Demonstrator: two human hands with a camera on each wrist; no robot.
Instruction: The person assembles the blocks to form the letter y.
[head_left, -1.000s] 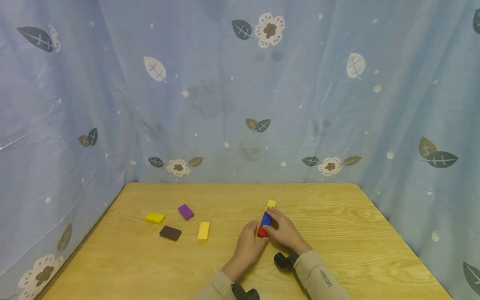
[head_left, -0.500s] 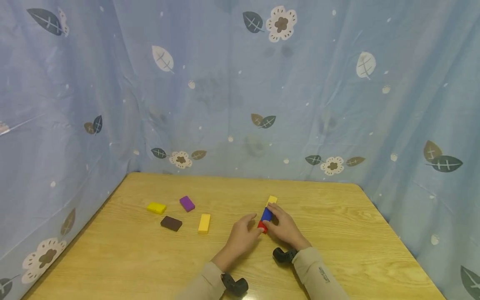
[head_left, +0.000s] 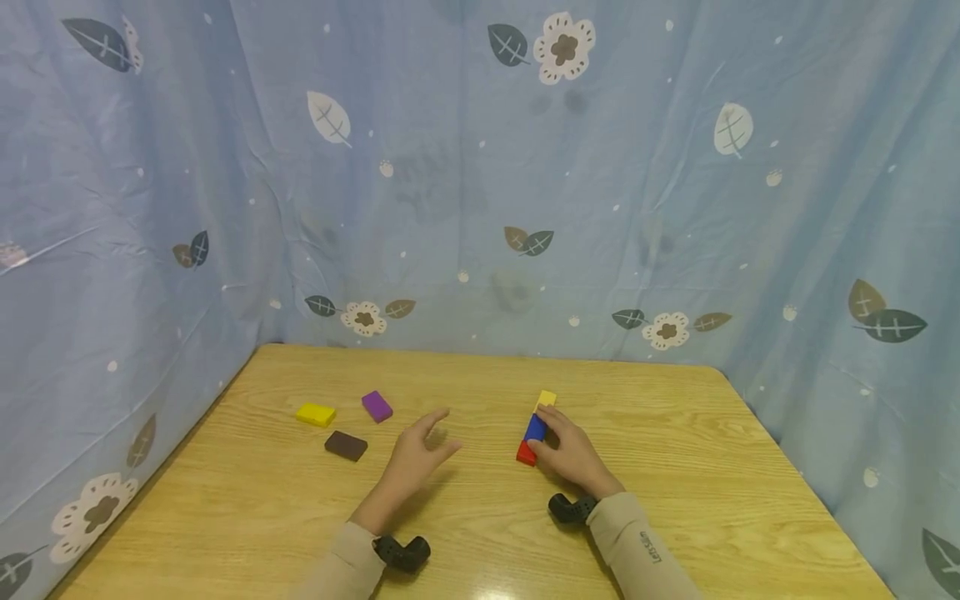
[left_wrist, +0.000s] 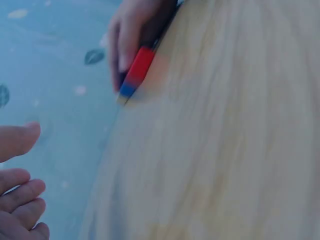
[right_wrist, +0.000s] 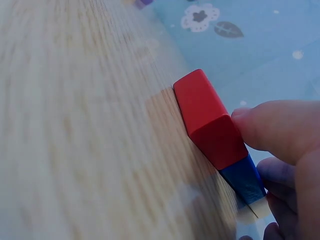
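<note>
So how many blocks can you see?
6: bright yellow, purple and brown blocks lie on the left; red, blue and pale yellow ones line up at the right hand. The left hand may hide more.

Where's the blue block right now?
Head view, right of centre on the table: blue block sits between pale yellow block (far) and red block (near), beside the right hand.
</note>
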